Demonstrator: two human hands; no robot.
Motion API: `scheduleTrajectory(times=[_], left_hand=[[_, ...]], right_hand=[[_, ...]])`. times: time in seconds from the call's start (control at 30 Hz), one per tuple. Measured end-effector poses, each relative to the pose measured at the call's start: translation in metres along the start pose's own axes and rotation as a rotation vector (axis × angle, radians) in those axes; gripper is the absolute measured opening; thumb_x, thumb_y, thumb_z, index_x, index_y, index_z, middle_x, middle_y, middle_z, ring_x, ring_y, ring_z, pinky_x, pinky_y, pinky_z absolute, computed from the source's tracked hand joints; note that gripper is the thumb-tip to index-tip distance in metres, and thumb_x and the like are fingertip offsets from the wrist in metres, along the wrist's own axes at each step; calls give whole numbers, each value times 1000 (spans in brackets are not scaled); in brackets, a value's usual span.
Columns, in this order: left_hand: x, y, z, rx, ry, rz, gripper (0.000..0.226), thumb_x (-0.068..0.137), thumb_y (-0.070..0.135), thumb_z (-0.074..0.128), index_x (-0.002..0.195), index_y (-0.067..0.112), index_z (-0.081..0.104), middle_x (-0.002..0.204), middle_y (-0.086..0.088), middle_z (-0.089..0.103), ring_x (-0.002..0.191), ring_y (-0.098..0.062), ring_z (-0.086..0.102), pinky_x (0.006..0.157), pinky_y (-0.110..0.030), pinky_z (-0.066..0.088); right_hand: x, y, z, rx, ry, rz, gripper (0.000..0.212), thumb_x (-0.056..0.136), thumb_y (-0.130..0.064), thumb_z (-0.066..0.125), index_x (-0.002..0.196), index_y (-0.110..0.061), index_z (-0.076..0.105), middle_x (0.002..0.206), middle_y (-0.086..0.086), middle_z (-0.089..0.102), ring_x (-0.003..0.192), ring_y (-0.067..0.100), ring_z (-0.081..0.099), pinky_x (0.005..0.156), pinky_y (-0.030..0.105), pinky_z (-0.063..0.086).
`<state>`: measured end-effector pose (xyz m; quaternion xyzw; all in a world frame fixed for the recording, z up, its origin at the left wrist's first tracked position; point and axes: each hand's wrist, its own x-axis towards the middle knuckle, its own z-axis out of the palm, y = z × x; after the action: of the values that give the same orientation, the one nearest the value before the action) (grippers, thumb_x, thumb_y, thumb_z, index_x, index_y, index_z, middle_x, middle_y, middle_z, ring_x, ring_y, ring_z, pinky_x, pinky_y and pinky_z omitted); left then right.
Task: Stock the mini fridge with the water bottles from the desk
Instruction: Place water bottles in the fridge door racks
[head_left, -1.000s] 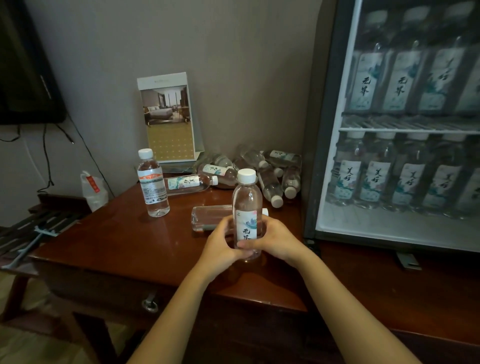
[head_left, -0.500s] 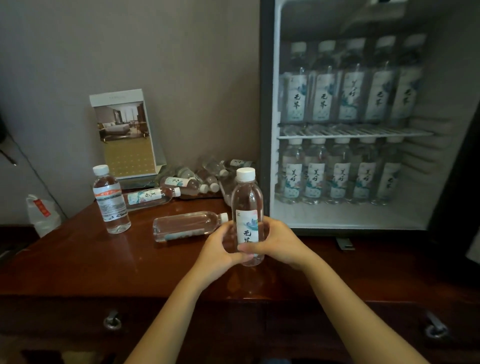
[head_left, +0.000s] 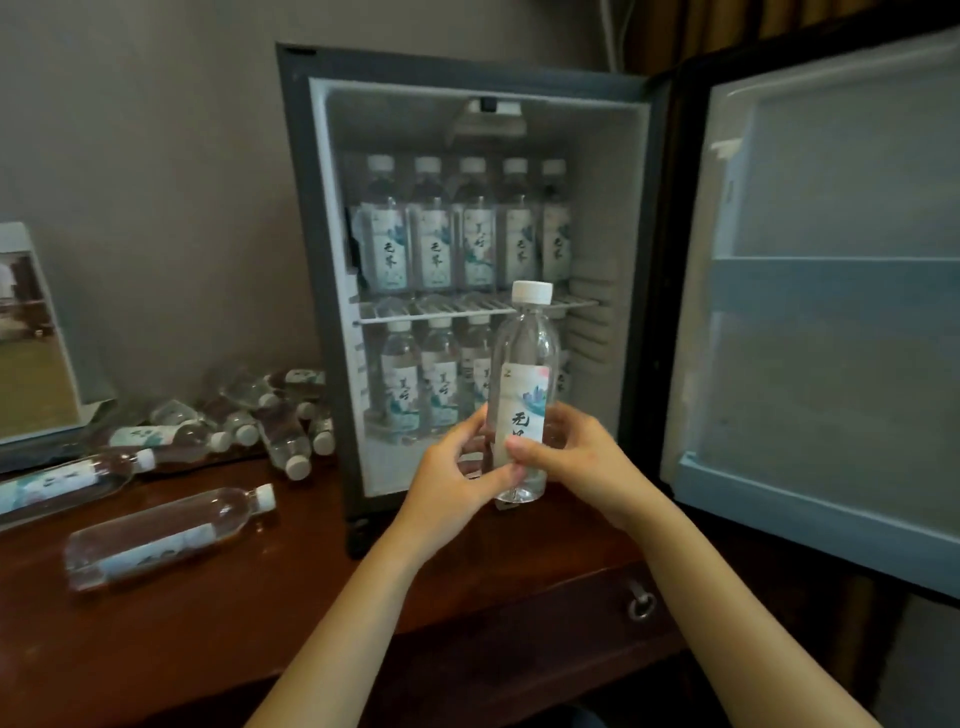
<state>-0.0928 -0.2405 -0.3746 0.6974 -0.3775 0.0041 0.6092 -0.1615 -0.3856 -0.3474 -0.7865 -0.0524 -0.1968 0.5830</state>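
The held bottle (head_left: 524, 374) bears 无 on its label (lower character half covered); upper-shelf bottles (head_left: 434, 249) perhaps read 无界.

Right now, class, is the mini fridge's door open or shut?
Open. The door is swung wide to the right, baring its inner liner, and the stocked bottles inside the mini fridge show directly.

Bare left hand (head_left: 456, 480), bare right hand (head_left: 579, 457)
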Motion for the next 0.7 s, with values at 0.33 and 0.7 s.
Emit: scheduleTrajectory(times=[0.33, 0.7], left_hand=[[59, 78, 74, -135, -176, 282, 63, 80, 20, 70, 137, 29, 43, 119, 8, 63, 110, -5, 59, 92, -29, 51], [121, 166, 123, -162, -153, 607, 65, 91, 19, 57, 143, 28, 21, 127, 11, 51, 118, -1, 51, 96, -18, 45]], right_hand=[[-24, -68, -93, -211, 291, -140, 23, 77, -25, 72, 94, -30, 56, 89, -9, 68, 80, -4, 65, 71, 15, 53], [-8, -146, -162, -348, 535, -330, 34, 76, -21, 74, 105, -23, 56, 91, -7, 68, 81, 5, 68, 69, 16, 54]])
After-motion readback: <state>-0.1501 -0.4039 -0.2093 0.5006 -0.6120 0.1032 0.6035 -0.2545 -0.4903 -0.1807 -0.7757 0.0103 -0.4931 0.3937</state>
